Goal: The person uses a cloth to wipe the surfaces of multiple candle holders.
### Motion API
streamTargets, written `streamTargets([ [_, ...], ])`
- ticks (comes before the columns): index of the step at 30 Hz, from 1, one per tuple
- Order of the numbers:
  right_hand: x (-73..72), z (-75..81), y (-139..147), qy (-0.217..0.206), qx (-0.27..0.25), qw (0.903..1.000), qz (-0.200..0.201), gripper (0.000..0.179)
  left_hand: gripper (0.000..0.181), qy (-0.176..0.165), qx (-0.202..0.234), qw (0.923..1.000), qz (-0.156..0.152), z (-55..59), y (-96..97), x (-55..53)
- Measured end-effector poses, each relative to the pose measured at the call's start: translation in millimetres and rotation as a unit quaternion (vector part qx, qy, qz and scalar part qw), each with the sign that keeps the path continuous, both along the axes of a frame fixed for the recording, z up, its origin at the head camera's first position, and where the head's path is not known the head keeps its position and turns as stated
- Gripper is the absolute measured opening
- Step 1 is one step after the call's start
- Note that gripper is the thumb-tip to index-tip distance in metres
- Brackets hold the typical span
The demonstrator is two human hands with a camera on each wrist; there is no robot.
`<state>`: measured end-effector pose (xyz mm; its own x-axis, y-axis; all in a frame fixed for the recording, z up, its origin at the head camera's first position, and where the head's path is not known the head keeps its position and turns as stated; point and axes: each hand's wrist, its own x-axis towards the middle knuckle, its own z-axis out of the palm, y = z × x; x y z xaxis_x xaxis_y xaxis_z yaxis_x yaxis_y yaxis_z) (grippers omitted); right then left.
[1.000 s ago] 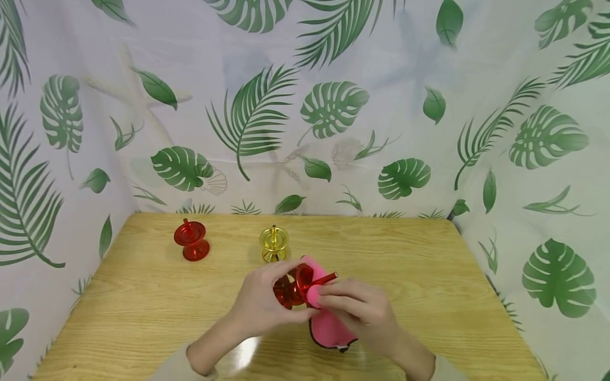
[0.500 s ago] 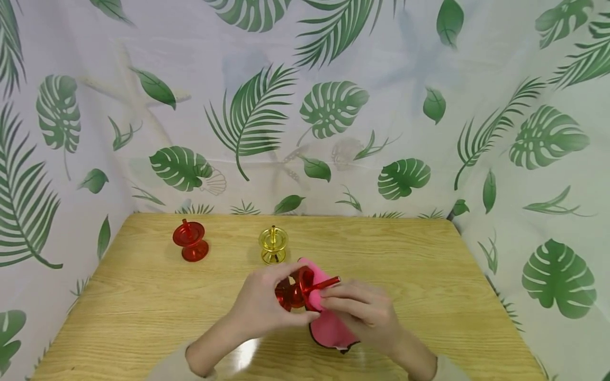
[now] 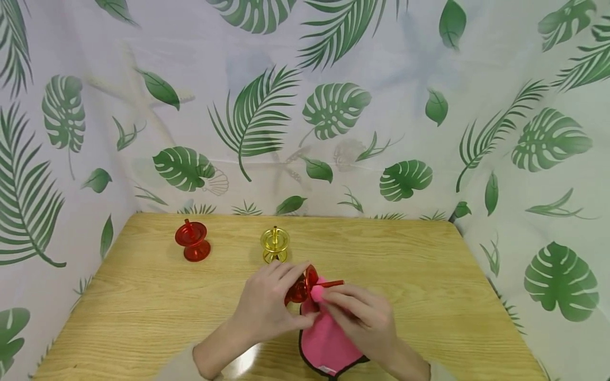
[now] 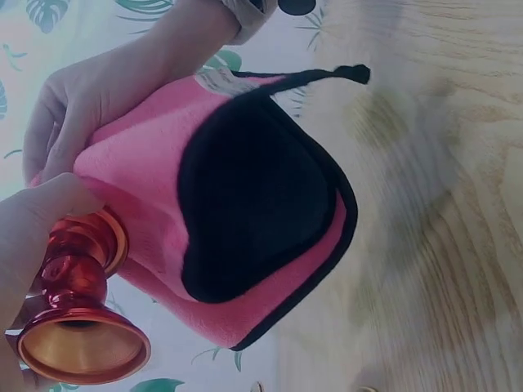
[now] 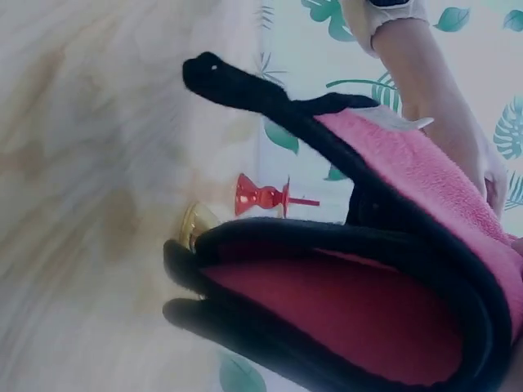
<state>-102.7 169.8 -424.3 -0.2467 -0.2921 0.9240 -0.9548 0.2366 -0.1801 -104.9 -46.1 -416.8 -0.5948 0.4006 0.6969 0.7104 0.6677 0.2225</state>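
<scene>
My left hand [image 3: 267, 301] grips a shiny red candle holder [image 3: 299, 292], tipped on its side with its thin spike pointing right. In the left wrist view the holder's hollow flared base [image 4: 82, 347] faces the camera. My right hand [image 3: 369, 317] pinches a pink cloth [image 3: 329, 346] with black edging, bunched against the dish beside the spike. The rest of the cloth hangs down below the hands, showing a black patch [image 4: 261, 204] in the left wrist view. From the right wrist, folds of the cloth [image 5: 351, 314] fill much of the view.
A second red candle holder [image 3: 193, 243] stands upright at the back left of the wooden table [image 3: 143, 301]. A gold candle holder [image 3: 275, 243] stands upright just beyond my left hand. Leaf-printed fabric [image 3: 257, 132] encloses the back and sides.
The held candle holder has turned so its spike lies nearly level. The cloth has shifted, and its lower part now hangs wider and nearer to me. Both hands keep their hold.
</scene>
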Motion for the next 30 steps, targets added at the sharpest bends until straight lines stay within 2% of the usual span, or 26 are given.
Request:
streamTargets([
  [5, -2.5, 5.7, 10, 0.011, -0.014, 0.9996, -0.022, 0.019, 0.081, -0.025, 0.01, 0.9996, 0.005, 1.2, -4.0, -0.3],
  [11, -4.5, 10.4, 20, 0.003, -0.02, 0.9985, -0.05, 0.021, 0.085, -0.032, 0.009, 0.9994, 0.012, 0.6, -7.8, -1.2],
  [17, -5.6, 10.3, 18, 0.003, 0.003, 0.9998, -0.022, 0.016, 0.082, -0.058, 0.031, 0.9978, 0.005, -0.6, -7.6, -0.9],
  [21, -7.6, 6.8, 18, -0.006, 0.004, 0.9999, 0.009, 0.014, 0.076, -0.109, 0.078, 0.991, -0.003, -0.9, -7.8, -0.3],
  [22, -8.2, 5.3, 18, -0.012, -0.003, 0.9998, 0.014, 0.014, 0.074, -0.131, 0.096, 0.9866, -0.007, -0.7, -8.0, -0.1],
  [24, -8.7, 2.0, 21, -0.028, -0.016, 0.9994, 0.013, 0.016, 0.07, -0.188, 0.138, 0.9722, -0.017, 0.8, -8.5, 0.3],
  [27, -7.7, -1.1, 25, -0.06, -0.029, 0.9978, -0.004, 0.021, 0.066, -0.273, 0.203, 0.9399, -0.032, 4.2, -9.5, 0.8],
  [28, -7.3, -1.3, 26, -0.071, -0.032, 0.9969, -0.014, 0.023, 0.064, -0.297, 0.22, 0.9286, -0.034, 5.7, -9.8, 0.9],
  [30, -6.4, -1.0, 29, -0.09, -0.032, 0.9948, -0.035, 0.026, 0.063, -0.332, 0.243, 0.9108, -0.032, 9.0, -9.9, 0.4],
])
